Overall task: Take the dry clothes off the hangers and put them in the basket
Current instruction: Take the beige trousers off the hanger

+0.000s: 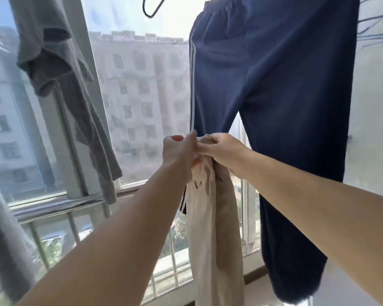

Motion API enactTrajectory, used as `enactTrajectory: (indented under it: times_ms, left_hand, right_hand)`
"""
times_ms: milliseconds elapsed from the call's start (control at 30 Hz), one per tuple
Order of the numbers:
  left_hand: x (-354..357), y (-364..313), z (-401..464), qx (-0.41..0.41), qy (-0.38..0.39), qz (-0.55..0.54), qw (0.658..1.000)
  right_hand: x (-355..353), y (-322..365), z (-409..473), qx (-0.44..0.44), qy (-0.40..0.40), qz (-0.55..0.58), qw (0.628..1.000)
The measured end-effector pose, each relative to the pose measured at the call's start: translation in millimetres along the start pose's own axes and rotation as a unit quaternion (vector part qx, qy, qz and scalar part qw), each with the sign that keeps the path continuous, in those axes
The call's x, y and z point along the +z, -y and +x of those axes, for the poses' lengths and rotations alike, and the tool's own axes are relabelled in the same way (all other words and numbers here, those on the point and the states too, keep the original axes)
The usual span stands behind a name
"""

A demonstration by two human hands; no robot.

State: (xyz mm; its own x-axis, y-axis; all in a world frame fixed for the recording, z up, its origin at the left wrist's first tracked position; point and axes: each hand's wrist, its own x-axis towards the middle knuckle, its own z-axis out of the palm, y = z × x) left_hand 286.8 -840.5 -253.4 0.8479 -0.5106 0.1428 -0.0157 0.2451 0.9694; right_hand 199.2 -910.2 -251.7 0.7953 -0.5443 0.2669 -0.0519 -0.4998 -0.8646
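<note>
Cloth is already in both hands: a long beige garment of soft woven fabric (210, 217) hangs straight down from the grip, its long axis vertical, its lower end running out of view at the bottom edge. The left hand (179, 151) and the right hand (221, 149) meet at its top — fingers curled and pinching the bunched upper end, knuckles nearly touching, neither one noticeably nearer than the other.

Taking the navy blue track trousers with white side stripes (274, 96) as the landmark: the beige garment hangs just in front of their left leg, close below the fork, and the two hands sit right at the striped seam. The trousers hang by their elastic waistband from above; what holds them is out of view. Above and to the left of the waistband a thin dark wire hanger (152, 9) hangs bare — most likely the one this beige piece came from, though that is a guess. Well to the left of the trousers, against the window frame (82, 107), a grey knitted top (60, 69) is draped and still to be collected.

No basket shows anywhere. The coming move seems to turn on that vertical hang: the cloth trails far below the hands, so it probably needs gathering or lowering downward, away from the trousers, to wherever the basket stands. The loose tail could brush or drag the trouser leg on the way.
</note>
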Motion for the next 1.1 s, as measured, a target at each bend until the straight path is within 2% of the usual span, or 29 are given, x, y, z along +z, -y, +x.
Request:
enactTrajectory:
  times_ms: [33,100,167,200,233,300,333,367,467,533,633,767,933,1000,1100]
  left_hand:
    - [-2,0,-5,-0.002,-0.008,-0.002,1.0]
    - [-14,1,-15,-0.005,-0.006,-0.013,1.0]
    - [-28,8,-21,0.037,-0.01,0.0,0.999]
    - [-38,11,-23,0.08,-0.021,0.061,0.995]
    - [-50,16,-25,0.129,-0.037,0.157,0.978]
    - [-70,22,-30,0.186,-0.052,0.384,0.903]
    - [-82,27,-35,0.174,-0.041,0.455,0.872]
    - [-91,29,-37,0.151,-0.018,0.48,0.864]
    - [-122,41,-50,0.026,0.091,0.368,0.925]
    - [-141,57,-60,-0.051,0.146,0.276,0.949]
    - [-162,96,-78,-0.114,0.172,0.193,0.959]
    - [-180,153,-106,-0.152,0.237,0.146,0.948]
    - [-196,209,-126,-0.169,0.202,0.12,0.957]
    - [-203,232,-137,-0.184,0.177,0.103,0.961]
    - [-216,266,-153,-0.205,0.169,0.096,0.959]
  right_hand:
    - [4,-2,-3,-0.008,0.035,0.0,0.999]
    - [13,-10,-8,-0.023,0.053,-0.037,0.998]
    - [16,-17,-8,-0.039,0.017,-0.063,0.997]
    - [18,-19,-10,-0.039,0.002,-0.056,0.998]
    - [21,-21,-13,-0.037,-0.005,-0.043,0.998]
    - [27,-22,-20,-0.028,-0.006,-0.001,1.0]
    - [33,-24,-25,-0.02,-0.006,0.021,1.0]
    - [36,-25,-30,-0.014,-0.005,0.034,0.999]
    - [51,-38,-47,0.011,0.007,0.072,0.997]
    - [61,-50,-59,0.03,0.005,0.099,0.995]
    - [76,-67,-77,0.057,0.03,0.126,0.99]
    - [101,-98,-103,0.097,0.072,0.152,0.981]
    - [132,-145,-132,0.154,0.07,0.156,0.973]
    - [144,-166,-144,0.182,0.094,0.132,0.97]
    - [162,-197,-166,0.207,0.173,0.073,0.96]
